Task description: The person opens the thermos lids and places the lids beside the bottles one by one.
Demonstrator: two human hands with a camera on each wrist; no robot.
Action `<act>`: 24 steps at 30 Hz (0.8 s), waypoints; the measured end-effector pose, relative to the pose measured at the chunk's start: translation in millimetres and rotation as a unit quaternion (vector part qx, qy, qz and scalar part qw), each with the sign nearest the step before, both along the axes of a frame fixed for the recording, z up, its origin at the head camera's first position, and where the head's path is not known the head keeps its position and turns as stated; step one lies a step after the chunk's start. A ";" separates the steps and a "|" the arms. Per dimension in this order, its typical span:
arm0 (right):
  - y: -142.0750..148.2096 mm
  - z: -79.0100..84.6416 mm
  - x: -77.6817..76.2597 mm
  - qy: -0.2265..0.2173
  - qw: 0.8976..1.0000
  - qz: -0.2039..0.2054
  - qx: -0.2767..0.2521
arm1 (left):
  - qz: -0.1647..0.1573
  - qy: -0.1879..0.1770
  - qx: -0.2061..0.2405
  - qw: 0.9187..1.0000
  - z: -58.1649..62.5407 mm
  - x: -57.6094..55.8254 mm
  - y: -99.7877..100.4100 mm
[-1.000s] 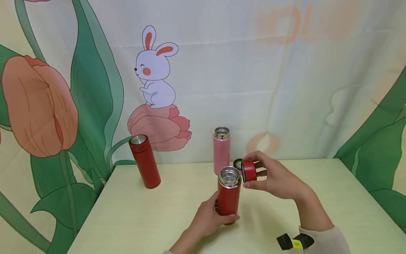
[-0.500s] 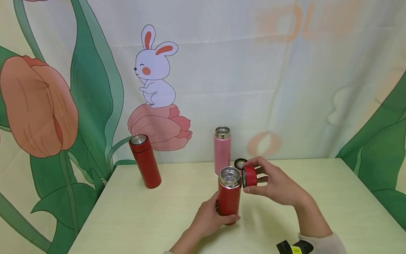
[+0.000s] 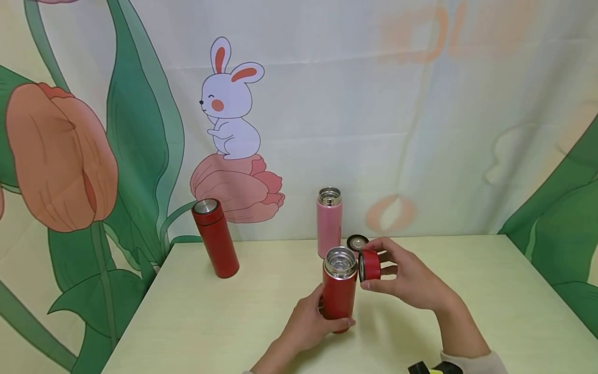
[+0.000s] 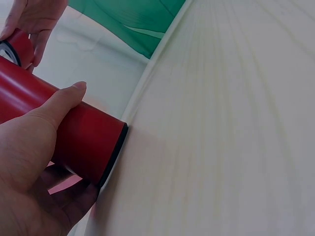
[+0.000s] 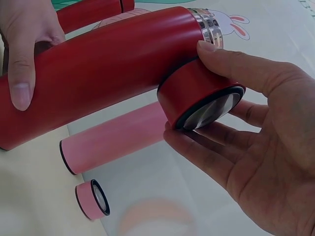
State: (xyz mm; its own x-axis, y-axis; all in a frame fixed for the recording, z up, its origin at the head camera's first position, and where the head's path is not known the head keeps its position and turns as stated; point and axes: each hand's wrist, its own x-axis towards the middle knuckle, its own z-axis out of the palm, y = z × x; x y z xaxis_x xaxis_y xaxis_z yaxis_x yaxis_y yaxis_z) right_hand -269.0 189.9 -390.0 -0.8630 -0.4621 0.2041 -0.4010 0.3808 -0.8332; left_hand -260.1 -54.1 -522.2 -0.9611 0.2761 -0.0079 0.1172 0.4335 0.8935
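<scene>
A red thermos flask [image 3: 339, 296] without its lid stands near the middle of the table, its steel mouth facing up. My left hand [image 3: 308, 319] grips it around the lower body, thumb across the near side. Just right of the flask's neck, my right hand [image 3: 408, 275] pinches a red lid [image 3: 371, 266] tipped on its side between thumb and fingers. In the right wrist view the lid [image 5: 199, 93] sits close beside the flask's upper body [image 5: 133, 54]; whether they touch I cannot tell.
Behind stands an uncapped pink thermos flask [image 3: 329, 226], with its pink lid [image 5: 92, 199] on the table [image 3: 261, 311] beside it. A capped red flask [image 3: 217, 241] stands at the left. A printed cloth [image 3: 303, 104] hangs behind the table.
My right hand has moved slightly down and toward me with the red lid, staying beside the flask. My left hand keeps its grip on the flask in the same place.
</scene>
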 end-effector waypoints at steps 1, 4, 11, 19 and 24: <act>0.3 -1.5 0.3 0.000 1.000 0.000 -0.002 | -0.001 0.000 0.000 1.000 0.0 0.3 0.1; 1.5 -6.3 0.8 -0.007 1.000 -0.001 -0.007 | -0.002 -0.003 0.002 1.000 0.5 1.0 0.5; 4.2 -15.2 2.1 -0.018 1.000 -0.002 -0.013 | -0.001 -0.002 0.000 1.000 1.4 2.1 0.9; 4.1 -28.5 3.3 -0.022 1.000 0.005 -0.017 | 0.002 0.008 -0.006 1.000 -0.3 0.8 0.2; 3.5 -36.3 4.2 -0.038 0.999 -0.002 -0.011 | 0.002 0.008 -0.005 1.000 -1.2 0.2 0.0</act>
